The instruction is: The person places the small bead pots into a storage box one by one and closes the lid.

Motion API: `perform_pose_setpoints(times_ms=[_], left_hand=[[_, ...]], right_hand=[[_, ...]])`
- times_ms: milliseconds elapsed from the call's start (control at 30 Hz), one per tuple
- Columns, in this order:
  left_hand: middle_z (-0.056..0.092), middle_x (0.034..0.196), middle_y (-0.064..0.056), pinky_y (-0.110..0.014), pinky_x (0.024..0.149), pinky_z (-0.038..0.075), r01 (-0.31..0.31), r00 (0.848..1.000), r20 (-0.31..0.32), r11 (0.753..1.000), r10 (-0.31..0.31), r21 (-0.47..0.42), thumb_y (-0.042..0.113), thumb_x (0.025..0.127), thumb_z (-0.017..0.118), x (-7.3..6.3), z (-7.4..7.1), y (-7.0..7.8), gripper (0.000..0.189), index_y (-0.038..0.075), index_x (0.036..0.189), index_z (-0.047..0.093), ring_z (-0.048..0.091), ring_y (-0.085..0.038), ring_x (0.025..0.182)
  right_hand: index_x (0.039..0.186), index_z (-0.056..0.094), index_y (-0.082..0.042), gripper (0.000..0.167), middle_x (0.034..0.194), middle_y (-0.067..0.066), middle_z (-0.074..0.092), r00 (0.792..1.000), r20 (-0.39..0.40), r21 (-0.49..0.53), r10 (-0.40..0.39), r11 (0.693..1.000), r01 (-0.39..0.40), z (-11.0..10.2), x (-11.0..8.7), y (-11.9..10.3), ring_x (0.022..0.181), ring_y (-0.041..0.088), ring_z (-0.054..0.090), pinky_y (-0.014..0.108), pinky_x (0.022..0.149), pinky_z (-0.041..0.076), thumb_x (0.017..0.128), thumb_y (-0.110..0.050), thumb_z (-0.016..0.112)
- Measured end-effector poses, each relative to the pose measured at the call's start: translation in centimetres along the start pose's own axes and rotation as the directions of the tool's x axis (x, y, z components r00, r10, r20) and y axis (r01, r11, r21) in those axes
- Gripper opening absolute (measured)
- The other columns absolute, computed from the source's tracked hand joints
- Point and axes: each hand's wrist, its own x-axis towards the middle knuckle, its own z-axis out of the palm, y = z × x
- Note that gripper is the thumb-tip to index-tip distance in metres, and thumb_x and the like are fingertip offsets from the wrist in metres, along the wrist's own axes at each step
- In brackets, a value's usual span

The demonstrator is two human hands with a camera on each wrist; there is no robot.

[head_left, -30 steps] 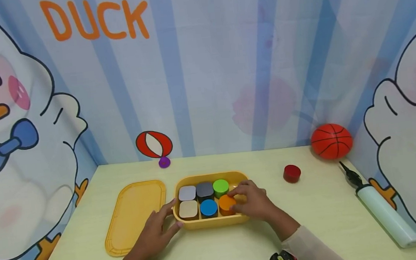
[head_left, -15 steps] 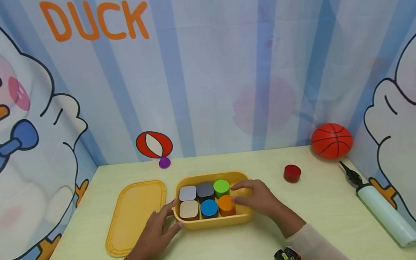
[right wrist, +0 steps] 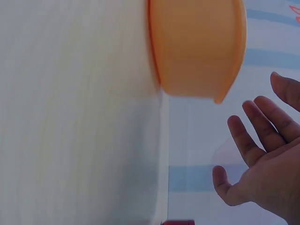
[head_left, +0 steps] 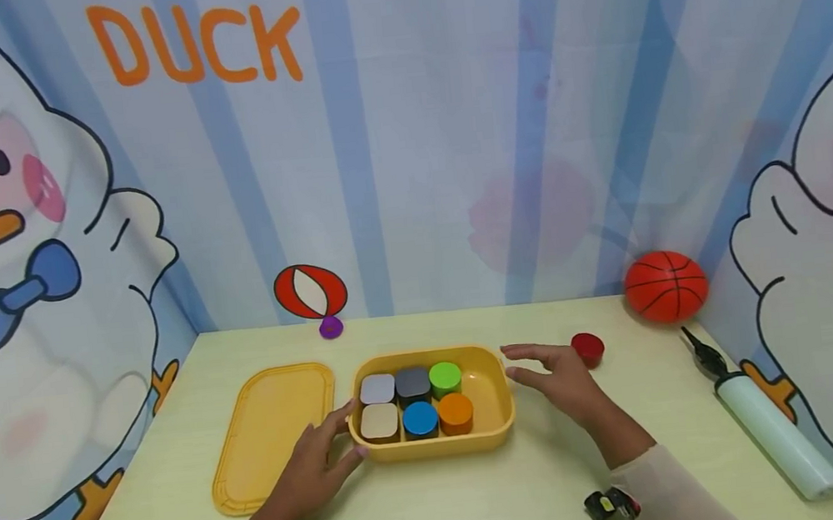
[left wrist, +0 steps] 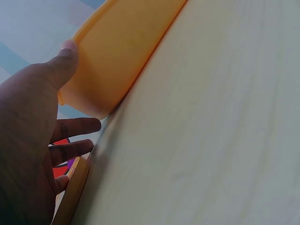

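Holding the yellow box [head_left: 442, 447] are the left fingers [head_left: 335, 420].

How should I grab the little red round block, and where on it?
Probably best to pinch the red block by its curved side, coming down from above. It's short and round, standing with its flat top facing up, so there's no handle to grab. It stands on the table apart from the yellow box, which should leave room on that side.

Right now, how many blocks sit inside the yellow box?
6, in the rounded yellow plastic box. Back row, left to right: lavender square block, grey square block, green round block. Front row: beige square block, blue round block, orange round block. None looks hidden.
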Motion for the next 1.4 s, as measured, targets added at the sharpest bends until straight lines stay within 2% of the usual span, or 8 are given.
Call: perform_pose_setpoints(times_ms=[267, 400, 533, 700, 833, 900, 1167, 1400], left_hand=[[0.061, 0.163, -0.004, -0.084, 0.126, 0.02, -0.013, 1.0, -0.009, 1.0, 0.013, -0.006, 0.041, 0.107, 0.071, -0.2, -0.2, 0.3, 0.068, 0.021, 0.167, 0.045, 0.069, -0.035, 0.138], [0.06, 0.163, -0.003, -0.084, 0.126, 0.019, -0.007, 1.0, 0.001, 1.0, 0.007, -0.009, 0.042, 0.107, 0.07, -0.2, -0.2, 0.1, 0.068, 0.022, 0.167, 0.044, 0.068, -0.034, 0.139], [0.061, 0.163, -0.003, -0.084, 0.127, 0.019, 0.002, 1.0, 0.002, 1.0, -0.002, -0.007, 0.042, 0.107, 0.07, -0.3, -0.1, 0.0, 0.069, 0.023, 0.167, 0.044, 0.068, -0.034, 0.139], [0.063, 0.16, -0.005, -0.083, 0.127, 0.019, -0.004, 1.0, -0.01, 1.0, 0.004, -0.006, 0.042, 0.106, 0.071, -0.3, -0.2, -0.2, 0.069, 0.022, 0.167, 0.045, 0.068, -0.034, 0.139], [0.065, 0.158, -0.006, -0.084, 0.126, 0.019, -0.02, 1.0, -0.013, 1.0, 0.02, -0.015, 0.04, 0.107, 0.071, -0.2, -0.1, -0.2, 0.068, 0.021, 0.167, 0.045, 0.068, -0.035, 0.139], [0.066, 0.157, -0.006, -0.084, 0.126, 0.018, -0.02, 1.0, -0.011, 1.0, 0.02, -0.02, 0.041, 0.107, 0.071, -0.2, -0.1, -0.2, 0.069, 0.021, 0.167, 0.045, 0.067, -0.035, 0.14], [0.063, 0.161, -0.005, -0.082, 0.129, 0.018, 0.004, 1.0, -0.002, 1.0, -0.004, -0.009, 0.043, 0.106, 0.072, 0.0, -0.2, 0.1, 0.07, 0.023, 0.167, 0.044, 0.067, -0.034, 0.14], [0.066, 0.157, -0.005, -0.082, 0.128, 0.019, 0.003, 1.0, 0.004, 1.0, -0.002, -0.012, 0.042, 0.106, 0.072, 0.0, 0.0, 0.1, 0.069, 0.023, 0.167, 0.045, 0.068, -0.034, 0.139]], right_hand=[[0.141, 0.072, 0.0, 0.043, 0.156, 0.014, 0.065, 0.995, -0.097, 0.001, 0.023, 1.0, -0.023, -3.0, -0.5, 2.1, 0.154, 0.039, 0.052, 0.067, 0.128, 0.037, 0.103, -0.018, 0.078], [0.142, 0.072, 0.0, 0.042, 0.155, 0.014, 0.066, 0.988, -0.151, -0.024, 0.034, 0.999, -0.038, -4.1, -0.6, 3.0, 0.146, 0.037, 0.059, 0.032, 0.12, 0.052, 0.103, -0.016, 0.077], [0.141, 0.073, -0.002, 0.041, 0.154, 0.013, 0.067, 0.985, -0.17, -0.069, 0.025, 0.997, -0.037, -5.0, -0.8, 3.9, 0.136, 0.025, 0.068, 0.007, 0.101, 0.049, 0.103, -0.018, 0.077], [0.136, 0.075, 0.0, 0.037, 0.154, 0.018, 0.066, 0.975, -0.222, -0.09, -0.005, 0.996, -0.016, -5.8, -0.7, 4.9, 0.127, 0.0, 0.062, 0.037, 0.111, 0.049, 0.102, -0.016, 0.078], [0.14, 0.071, 0.002, 0.042, 0.158, 0.023, 0.061, 0.965, -0.26, -0.063, 0.03, 0.997, -0.048, -6.3, -0.8, 5.6, 0.148, 0.029, 0.054, 0.059, 0.116, 0.041, 0.102, -0.014, 0.078], [0.145, 0.066, 0.003, 0.047, 0.162, 0.024, 0.057, 0.964, -0.258, -0.046, 0.06, 0.996, -0.074, -6.6, -0.9, 5.9, 0.155, 0.041, 0.046, 0.062, 0.118, 0.039, 0.103, -0.014, 0.077], [0.169, 0.035, -0.001, 0.079, 0.178, 0.028, 0.028, 0.975, -0.168, 0.016, 0.144, 0.99, -0.143, -7.4, -0.7, 7.9, 0.166, 0.051, 0.024, 0.075, 0.129, 0.029, 0.104, -0.021, 0.076], [0.164, 0.04, 0.005, 0.073, 0.179, 0.029, 0.025, 0.97, -0.19, 0.021, 0.152, 0.988, -0.15, -7.7, -0.7, 9.5, 0.166, 0.051, 0.023, 0.072, 0.129, 0.032, 0.103, -0.013, 0.075]])
